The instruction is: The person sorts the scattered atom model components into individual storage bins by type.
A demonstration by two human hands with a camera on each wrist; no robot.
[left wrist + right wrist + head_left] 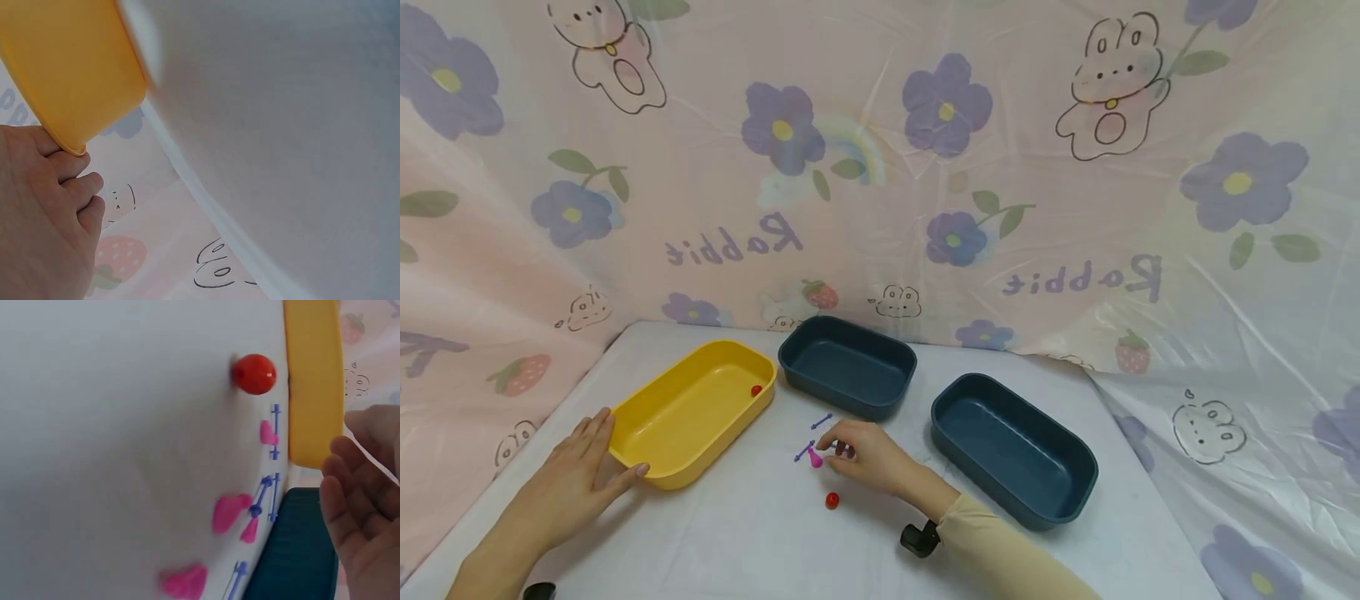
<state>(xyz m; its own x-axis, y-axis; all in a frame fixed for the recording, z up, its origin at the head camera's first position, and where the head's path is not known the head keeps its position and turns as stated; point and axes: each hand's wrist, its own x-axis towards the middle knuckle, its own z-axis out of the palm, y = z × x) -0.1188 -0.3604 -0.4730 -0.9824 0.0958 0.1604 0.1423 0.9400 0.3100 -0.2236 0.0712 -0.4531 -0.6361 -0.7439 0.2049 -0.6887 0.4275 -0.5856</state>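
Observation:
My left hand (pixel 561 487) rests against the near left corner of the yellow tray (pixel 677 417), fingers fairly straight along the rim and thumb spread. A small red ball (pixel 756 390) lies inside that tray. Over the middle of the table, my right hand (pixel 871 457) hovers with loosely bent fingers and nothing visible between them. Below it are small pink pieces (pixel 231 512) and thin purple bars (pixel 822 421); in the head view the hand partly hides them. Nearer to me, another red ball (pixel 832 500) sits on the white cloth.
A dark blue tray (pixel 850 367) stands at the back, right of the yellow one. A second dark blue tray (pixel 1015 454) is to the right, beside my right forearm. A printed curtain (pixel 880 208) hangs behind the table.

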